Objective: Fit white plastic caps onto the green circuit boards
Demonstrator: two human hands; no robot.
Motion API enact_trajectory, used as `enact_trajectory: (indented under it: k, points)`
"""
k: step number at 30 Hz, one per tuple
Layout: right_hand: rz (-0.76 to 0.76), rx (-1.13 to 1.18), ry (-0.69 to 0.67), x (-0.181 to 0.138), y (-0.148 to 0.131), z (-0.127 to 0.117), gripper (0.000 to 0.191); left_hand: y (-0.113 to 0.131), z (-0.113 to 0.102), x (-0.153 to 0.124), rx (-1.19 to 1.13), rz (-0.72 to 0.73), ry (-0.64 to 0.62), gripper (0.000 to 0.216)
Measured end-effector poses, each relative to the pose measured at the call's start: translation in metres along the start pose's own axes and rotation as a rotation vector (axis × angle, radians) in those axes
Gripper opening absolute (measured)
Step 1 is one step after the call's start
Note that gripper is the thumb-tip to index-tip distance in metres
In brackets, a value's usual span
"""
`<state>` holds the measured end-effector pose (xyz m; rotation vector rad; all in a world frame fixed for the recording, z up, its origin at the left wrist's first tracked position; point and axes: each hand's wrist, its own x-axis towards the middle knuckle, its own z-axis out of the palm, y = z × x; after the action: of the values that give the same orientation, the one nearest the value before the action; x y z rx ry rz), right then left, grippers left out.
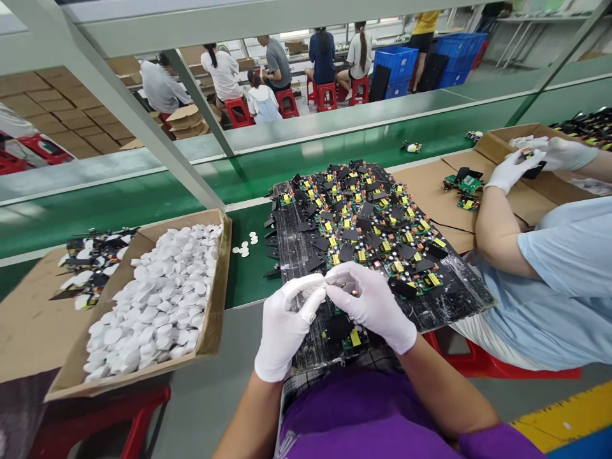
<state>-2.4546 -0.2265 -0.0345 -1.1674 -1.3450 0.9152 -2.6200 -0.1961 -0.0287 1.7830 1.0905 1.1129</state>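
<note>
My left hand (291, 322) and my right hand (371, 305), both in white gloves, meet at the fingertips above the near part of a scuffed black board (459, 299). Their fingers pinch a small white pad, mostly hidden between them. Many circuit boards (368, 220) with yellow-wrapped parts and black flaps crowd the black board. Below my right hand lies one circuit board (354, 336) near the board's front edge. Several loose white discs (245, 245) lie on the green surface to the left.
A cardboard box (224, 280) full of white pads (157, 293) stands at left, with assembled boards (95, 264) beyond it. At right, a co-worker's gloved hands (521, 162) hold a part over another box (497, 137). A slanting metal post (143, 115) rises at left.
</note>
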Motion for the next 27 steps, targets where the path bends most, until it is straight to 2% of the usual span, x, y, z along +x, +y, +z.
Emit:
enact_trajectory:
  k: [3,5,8,10,12,15,18,20,23,25,27]
  points:
    - [0.063,0.019,-0.107,0.002,-0.004,-0.006,0.01,0.001,-0.005,0.001,0.095,0.062,-0.021,0.02]
    - [0.024,-0.048,-0.126,0.001,-0.007,-0.008,0.008,0.001,-0.008,0.002,0.176,0.125,-0.032,0.024]
    - [-0.106,-0.228,-0.075,0.0,-0.006,-0.006,0.009,0.002,-0.01,0.004,0.292,0.254,-0.053,0.026]
    - [-0.205,-0.357,0.031,-0.001,-0.002,0.0,0.012,0.004,-0.009,0.004,0.328,0.3,-0.065,0.024]
    - [-0.292,-0.453,0.169,-0.002,0.004,0.008,0.015,0.005,-0.006,0.005,0.309,0.245,-0.054,0.022]
    - [-0.371,-0.501,0.275,-0.001,0.013,0.017,0.018,0.008,-0.004,0.008,0.171,0.0,-0.019,0.027]
    - [-0.41,-0.549,0.243,0.0,0.017,0.02,0.02,0.01,-0.003,0.011,0.121,-0.134,-0.031,0.016]
    - [-0.399,-0.643,0.198,0.002,0.017,0.02,0.023,0.012,-0.003,0.012,0.169,-0.12,-0.043,0.01]
    - [-0.331,-0.851,0.063,0.005,0.015,0.017,0.027,0.013,-0.007,0.012,0.231,-0.08,-0.074,0.01]
    - [-0.295,-0.941,-0.026,0.007,0.013,0.015,0.026,0.013,-0.012,0.011,0.25,-0.049,-0.159,0.011]
    - [-0.269,-0.907,-0.051,0.009,0.011,0.013,0.025,0.015,-0.016,0.009,0.225,-0.018,-0.26,0.013]
